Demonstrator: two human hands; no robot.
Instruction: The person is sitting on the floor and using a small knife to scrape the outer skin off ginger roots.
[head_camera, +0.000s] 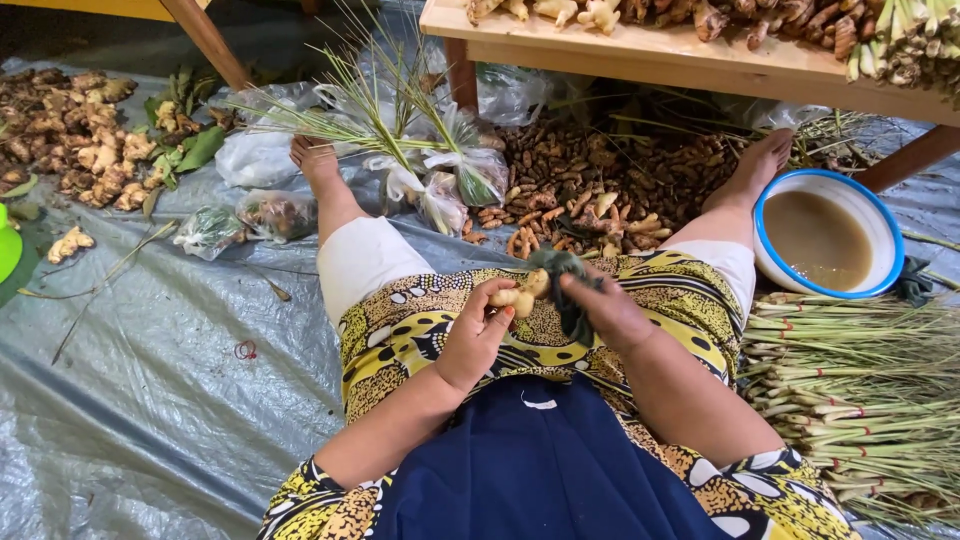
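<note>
I sit on the ground with my legs stretched out, and both hands meet over my lap. My left hand (478, 330) holds a pale knobbly piece of ginger root (522, 292). My right hand (605, 308) grips a dark green cloth (565, 285) pressed against the root's right end. Beyond my knees lies a heap of small brown-orange roots (600, 185). A white bowl with a blue rim (872, 215), filled with murky brown water, sits by my right foot.
Lemongrass stalks (860, 390) lie stacked at my right. Clear plastic bags of produce (440, 175) and more lemongrass sit between my feet. A ginger pile (75, 130) lies at the far left on the grey tarp (140, 400). A wooden table (680, 55) stands ahead.
</note>
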